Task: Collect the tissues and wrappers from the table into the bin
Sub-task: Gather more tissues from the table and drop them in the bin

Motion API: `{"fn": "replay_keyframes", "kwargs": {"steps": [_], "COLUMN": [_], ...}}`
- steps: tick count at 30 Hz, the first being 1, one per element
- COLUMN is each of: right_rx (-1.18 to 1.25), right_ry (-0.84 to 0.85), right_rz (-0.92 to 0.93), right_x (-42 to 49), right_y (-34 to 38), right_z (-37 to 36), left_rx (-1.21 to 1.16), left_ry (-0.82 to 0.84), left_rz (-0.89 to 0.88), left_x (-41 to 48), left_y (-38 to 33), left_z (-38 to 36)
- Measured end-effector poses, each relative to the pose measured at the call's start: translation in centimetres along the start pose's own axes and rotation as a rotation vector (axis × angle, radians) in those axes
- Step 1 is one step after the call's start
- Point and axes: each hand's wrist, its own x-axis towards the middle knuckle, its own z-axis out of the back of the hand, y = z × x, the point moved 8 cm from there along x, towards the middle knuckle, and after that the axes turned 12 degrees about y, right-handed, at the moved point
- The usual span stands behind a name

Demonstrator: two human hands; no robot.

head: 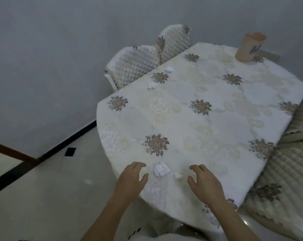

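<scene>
A crumpled white tissue [161, 169] lies near the table's front edge, with a smaller white scrap [178, 175] just to its right. My left hand [132, 180] hovers open to the left of the tissue, fingers spread. On the other side of the scrap, my right hand [203, 182] is open too, holding nothing. Two more small white tissue balls lie far off along the left edge: one [151, 85] beside a flower print, another [169, 68] further back. A tan cylindrical bin [249, 47] stands at the far right corner of the table.
The table [234, 122] wears a cream cloth with embroidered brown flowers. Quilted chairs [138, 65] stand at its far left side, and another padded seat [290, 171] at the right. A grey wall lies behind and pale floor tiles to the left.
</scene>
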Motion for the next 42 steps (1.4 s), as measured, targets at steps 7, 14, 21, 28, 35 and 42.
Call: {"fn": "replay_keyframes", "kwargs": {"steps": [7, 14, 21, 28, 35, 42], "right_rx": [0.120, 0.081, 0.128, 0.204, 0.308, 0.511], "right_ry": [0.149, 0.124, 0.081, -0.029, -0.045, -0.137], "right_rz": [0.036, 0.044, -0.011, -0.040, -0.095, -0.197], "right_x": [1.8, 3.3, 3.6, 3.8, 3.6, 2.8], "right_y": [-1.7, -0.6, -0.7, 0.1, 0.2, -0.6], "right_z": [-3.7, -5.0, -6.3, -6.9, -5.6, -4.0], "left_rx": [0.029, 0.201, 0.238, 0.201, -0.062, -0.272], "left_ry": [0.074, 0.207, 0.263, 0.253, 0.261, 0.266], "left_rz": [-0.008, -0.142, -0.263, -0.278, -0.105, -0.044], "left_x": [2.8, 6.1, 7.9, 7.7, 7.8, 7.1], "left_y": [-0.3, -2.2, -2.6, -1.3, 0.4, -0.6], "left_z": [-4.8, -6.8, -8.2, -8.1, -7.9, -6.8]}}
